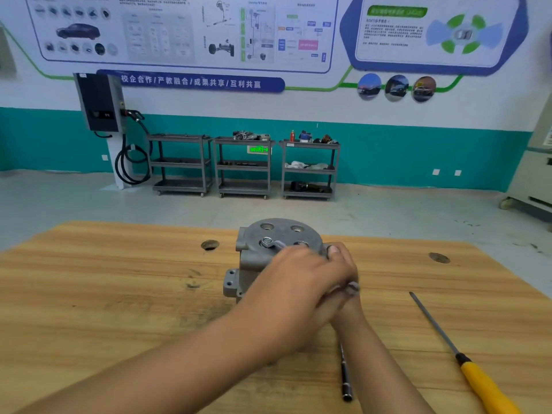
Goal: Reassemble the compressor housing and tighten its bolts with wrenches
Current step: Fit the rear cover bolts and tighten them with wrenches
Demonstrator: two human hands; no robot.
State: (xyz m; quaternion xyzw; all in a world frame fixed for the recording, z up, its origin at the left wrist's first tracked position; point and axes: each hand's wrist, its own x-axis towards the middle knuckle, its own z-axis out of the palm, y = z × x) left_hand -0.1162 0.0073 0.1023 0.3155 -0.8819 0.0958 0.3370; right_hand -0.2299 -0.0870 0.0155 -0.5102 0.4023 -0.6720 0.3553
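Note:
The grey cast compressor housing (254,258) stands upright on the wooden table (119,294), its round end cover facing up. A wrench (270,243) has its ring end on a bolt on that cover. My left hand (295,279) reaches across from the lower left and grips the wrench handle, hiding most of it; a blurred grey tip shows at its right. My right hand (343,264) lies behind and under the left one, thumb on the housing's right rim, wrapped on the housing's side. Its fingers are hidden.
A yellow-handled screwdriver (478,380) lies at the right, pointing away from me. A thin black bar tool (345,380) lies near the front edge between my forearms. Two round holes (210,245) pierce the tabletop. Grey carts (243,165) stand by the far wall.

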